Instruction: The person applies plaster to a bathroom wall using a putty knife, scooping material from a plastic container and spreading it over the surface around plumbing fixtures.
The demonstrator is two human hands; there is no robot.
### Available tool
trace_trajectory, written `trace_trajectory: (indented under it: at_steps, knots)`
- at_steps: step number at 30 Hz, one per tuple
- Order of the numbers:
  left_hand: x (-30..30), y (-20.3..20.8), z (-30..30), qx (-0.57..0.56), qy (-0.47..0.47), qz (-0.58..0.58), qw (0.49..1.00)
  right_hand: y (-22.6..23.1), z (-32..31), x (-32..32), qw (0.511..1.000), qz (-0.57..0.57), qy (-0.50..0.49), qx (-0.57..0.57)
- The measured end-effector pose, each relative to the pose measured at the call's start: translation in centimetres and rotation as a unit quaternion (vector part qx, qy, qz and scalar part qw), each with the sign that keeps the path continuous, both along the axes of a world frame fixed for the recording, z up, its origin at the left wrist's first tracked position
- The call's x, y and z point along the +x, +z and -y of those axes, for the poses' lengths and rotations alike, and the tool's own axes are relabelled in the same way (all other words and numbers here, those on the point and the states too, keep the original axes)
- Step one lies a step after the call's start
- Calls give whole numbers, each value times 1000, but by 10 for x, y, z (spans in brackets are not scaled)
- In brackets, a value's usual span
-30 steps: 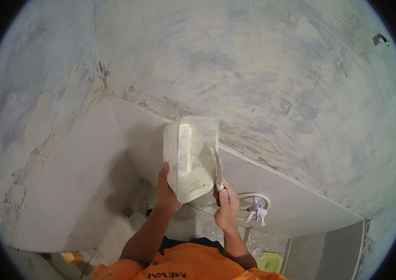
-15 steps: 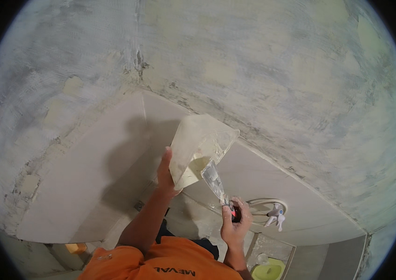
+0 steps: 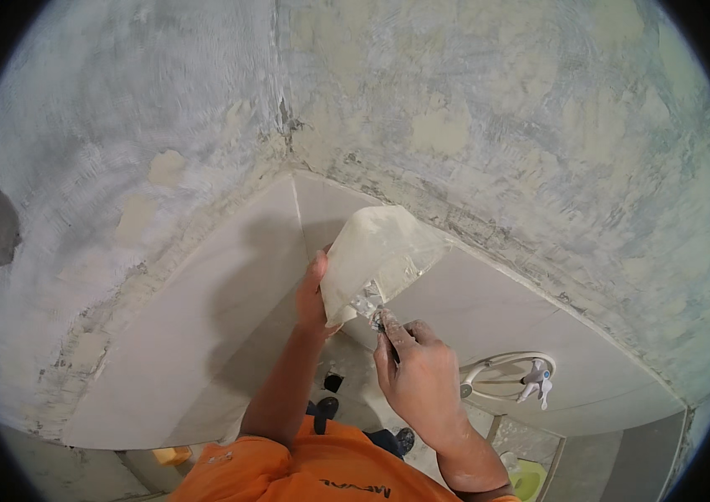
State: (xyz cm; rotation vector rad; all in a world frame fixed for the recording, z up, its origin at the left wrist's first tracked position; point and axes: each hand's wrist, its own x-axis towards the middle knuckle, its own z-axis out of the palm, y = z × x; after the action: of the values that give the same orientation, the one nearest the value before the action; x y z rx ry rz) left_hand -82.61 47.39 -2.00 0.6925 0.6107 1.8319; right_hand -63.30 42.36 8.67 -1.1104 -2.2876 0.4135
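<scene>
A cream-coloured plastic tub (image 3: 359, 251), smeared with pale putty inside, is tilted up in front of me. My left hand (image 3: 313, 294) grips it by its left side, the fingers partly hidden behind it. Dusty with putty, my right hand (image 3: 419, 372) is closed round the handle of a putty knife (image 3: 367, 299). The knife's metal blade lies over the tub's near opening, and putty coats part of it. Most of the handle is hidden by my fingers.
Pale tiles (image 3: 489, 309) line the lower walls, with patchy plaster (image 3: 497, 125) above and a corner ahead. At the right a white tap (image 3: 536, 381) with a looped hose juts out. A lime-green basin (image 3: 527, 478) and an orange object (image 3: 172, 456) are low down.
My right hand has moved up and turned over, back of the hand now showing, bringing the knife further over the tub. The whole view has shifted slightly; my left hand still holds the tub.
</scene>
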Motion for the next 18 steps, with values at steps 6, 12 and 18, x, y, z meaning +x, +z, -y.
trace_trajectory:
  at_steps: [6,12,18]
  knots:
    - [64,7,-6,21,-55,161,985,17,-10,62,993,109,25,-22]
    - [166,9,-25,-24,-4,205,978,17,-21,170,986,150,35,-62]
    - [286,2,-55,-56,16,178,982,14,-52,300,985,140,44,-87]
